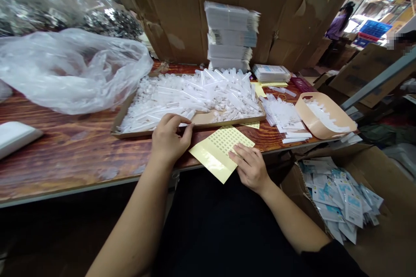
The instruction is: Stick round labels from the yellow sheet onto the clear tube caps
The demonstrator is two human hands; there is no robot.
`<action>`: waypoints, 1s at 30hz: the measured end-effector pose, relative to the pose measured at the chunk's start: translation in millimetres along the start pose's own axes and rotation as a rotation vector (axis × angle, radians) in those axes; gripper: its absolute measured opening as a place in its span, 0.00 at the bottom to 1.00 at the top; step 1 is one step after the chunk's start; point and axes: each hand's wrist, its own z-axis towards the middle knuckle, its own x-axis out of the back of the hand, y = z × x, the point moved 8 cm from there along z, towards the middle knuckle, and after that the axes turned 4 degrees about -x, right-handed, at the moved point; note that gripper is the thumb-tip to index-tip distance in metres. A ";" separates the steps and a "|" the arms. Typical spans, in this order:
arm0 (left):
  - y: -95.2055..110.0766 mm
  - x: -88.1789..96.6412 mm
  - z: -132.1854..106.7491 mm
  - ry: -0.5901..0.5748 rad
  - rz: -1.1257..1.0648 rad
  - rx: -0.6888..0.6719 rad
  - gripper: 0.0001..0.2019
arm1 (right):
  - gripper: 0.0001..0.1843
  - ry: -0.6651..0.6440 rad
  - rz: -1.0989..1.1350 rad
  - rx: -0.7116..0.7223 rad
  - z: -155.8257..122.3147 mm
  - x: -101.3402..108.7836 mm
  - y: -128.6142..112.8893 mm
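A pale yellow sticker sheet (212, 160) with rows of small round stickers lies tilted over the table's front edge. My right hand (250, 166) grips its right side, fingers on top and the thumb hidden beneath. To the left, my left hand (169, 138) is at the front rim of a shallow cardboard tray (227, 120), thumb and forefinger tips close together. Whatever is between those tips, if anything, is too small to make out. Many clear plastic tubes (185, 93) are heaped in the tray.
A clear plastic bag (74, 69) lies left of the tray. Behind it rises a stack of packs (231, 34). On the right are flat white pieces (282, 114), a beige bin (320, 127), and, lower, a carton (367, 158) of printed packets. A person (338, 24) is far back.
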 end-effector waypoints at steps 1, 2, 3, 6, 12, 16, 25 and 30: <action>-0.4 -1.2 0.0 -0.013 0.002 0.000 0.08 | 0.21 -0.005 0.002 -0.001 0.5 0.1 0.4; -0.7 -2.3 0.0 -0.023 0.006 -0.001 0.09 | 0.21 -0.011 0.003 0.000 1.0 0.5 0.8; -1.0 -3.4 -0.1 -0.031 0.011 -0.003 0.09 | 0.20 -0.015 0.004 0.000 1.7 1.1 1.4; -3.3 -6.3 -0.8 -0.039 0.024 0.004 0.11 | 0.19 -0.030 0.015 0.007 4.3 4.3 3.7; 0.7 -13.3 0.7 -0.079 0.052 -0.109 0.13 | 0.18 -0.089 0.008 0.027 9.6 12.4 8.9; 3.0 -16.7 1.6 -0.123 0.095 -0.162 0.11 | 0.17 -0.091 -0.091 -0.028 11.0 24.2 19.8; 12.3 1.7 2.4 -0.014 0.034 -0.089 0.10 | 0.19 -0.049 -0.080 -0.062 13.7 36.9 29.6; 32.5 29.3 -41.0 0.024 -0.088 0.138 0.16 | 0.17 -0.111 -0.055 -0.014 10.6 29.9 25.5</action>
